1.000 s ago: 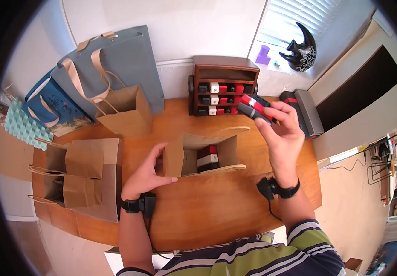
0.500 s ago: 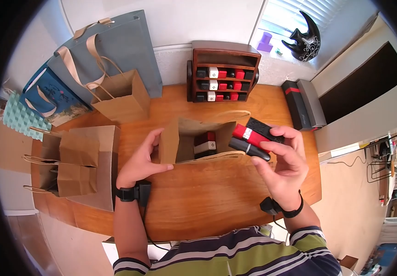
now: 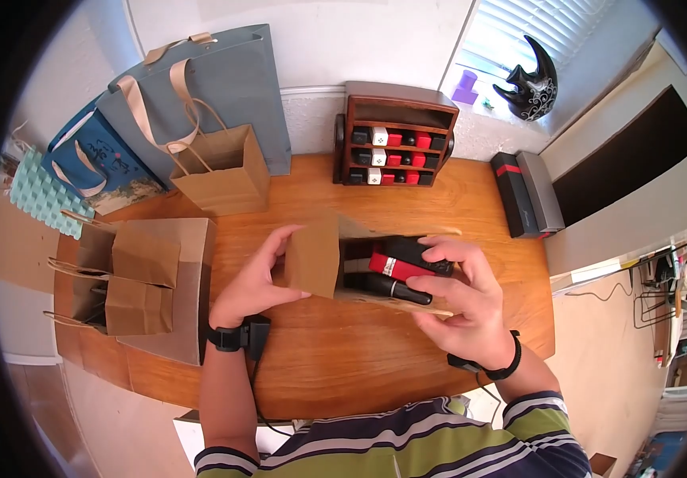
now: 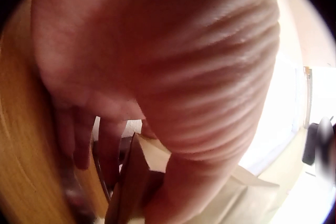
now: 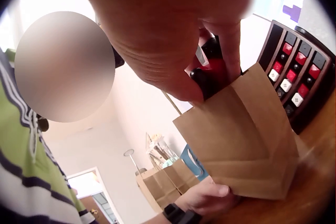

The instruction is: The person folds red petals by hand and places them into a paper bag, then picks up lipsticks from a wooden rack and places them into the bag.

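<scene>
My right hand (image 3: 467,299) pinches several lipstick-like tubes side by side: a black patterned one (image 3: 409,252), a red one (image 3: 389,266) and a smooth black one (image 3: 395,287). They lie in the mouth of a brown paper bag (image 3: 311,259), partly inside it. My left hand (image 3: 252,279) grips the bag's closed end between thumb and fingers. In the right wrist view the right fingers reach into the top of the bag (image 5: 241,134), and the left hand (image 5: 207,196) is at its base. The bag's contents are mostly hidden.
A wooden rack (image 3: 403,95) with rows of red, white and black tubes stands at the back. Brown bags (image 3: 140,311) lie on a box at left; blue (image 3: 120,163), grey (image 3: 252,103) and brown (image 3: 232,179) bags stand behind. Long boxes (image 3: 518,195) lie at right.
My right hand has moved left and lowered the tubes from beside the rack into the bag's mouth. The left hand stays on the bag, which now hides more of its contents.
</scene>
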A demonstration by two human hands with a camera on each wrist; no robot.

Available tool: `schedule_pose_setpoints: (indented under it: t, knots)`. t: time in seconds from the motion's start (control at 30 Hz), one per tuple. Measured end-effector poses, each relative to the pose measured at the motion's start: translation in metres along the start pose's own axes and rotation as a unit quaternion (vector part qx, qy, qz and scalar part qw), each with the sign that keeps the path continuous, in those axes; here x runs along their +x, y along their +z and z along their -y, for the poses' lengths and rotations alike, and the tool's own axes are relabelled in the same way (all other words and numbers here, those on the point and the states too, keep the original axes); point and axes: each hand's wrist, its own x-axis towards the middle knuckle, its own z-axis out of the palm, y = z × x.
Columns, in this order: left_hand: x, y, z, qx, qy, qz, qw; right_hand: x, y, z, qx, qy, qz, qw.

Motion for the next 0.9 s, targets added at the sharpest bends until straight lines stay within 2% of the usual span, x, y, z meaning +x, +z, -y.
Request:
schedule_pose_setpoints:
  t: [0.23,0.47,0.57,0.77,0.9]
  knots:
    - [0.003,0.009,-0.004,-0.028,0.037,0.002,0.999,-0.005,0.0,-0.005,0.019,0.023,0.021,0.999]
    - [0.003,0.013,-0.01,-0.042,0.025,0.003,0.999,-0.005,-0.008,-0.013,0.037,0.053,0.036,0.997]
    - [0.001,0.012,-0.016,-0.06,0.013,0.003,0.998,-0.004,-0.011,-0.02,0.116,0.11,0.057,0.985]
    - [-0.001,0.015,-0.021,-0.067,0.006,-0.017,0.998,-0.017,0.0,-0.045,0.182,0.146,0.039,0.972]
    - [-0.002,0.015,-0.019,-0.074,0.007,-0.039,0.996,-0.015,0.007,-0.041,0.158,0.124,0.052,0.978]
